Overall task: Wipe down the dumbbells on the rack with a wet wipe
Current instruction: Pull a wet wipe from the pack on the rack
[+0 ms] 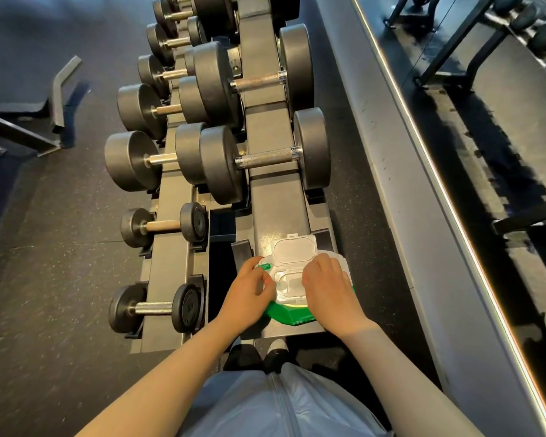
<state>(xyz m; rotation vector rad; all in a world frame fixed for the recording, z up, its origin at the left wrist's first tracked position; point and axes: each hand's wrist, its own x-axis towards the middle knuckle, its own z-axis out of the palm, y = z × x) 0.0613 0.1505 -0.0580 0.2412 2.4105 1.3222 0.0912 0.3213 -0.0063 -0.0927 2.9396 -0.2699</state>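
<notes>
A single wide-angle head-worn view looks steeply down and forward from close above the near end of the dumbbell rack (275,171), along its length.

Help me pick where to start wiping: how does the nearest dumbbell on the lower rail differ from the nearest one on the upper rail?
The lower-rail dumbbell has small heads; the upper-rail dumbbell has far larger, thicker ones. The lower one lies left of the wipes pack, the upper one beyond it. Both have dark round heads and a bare metal handle.

Bench frame (29,127) on speckled floor (60,279)
</notes>
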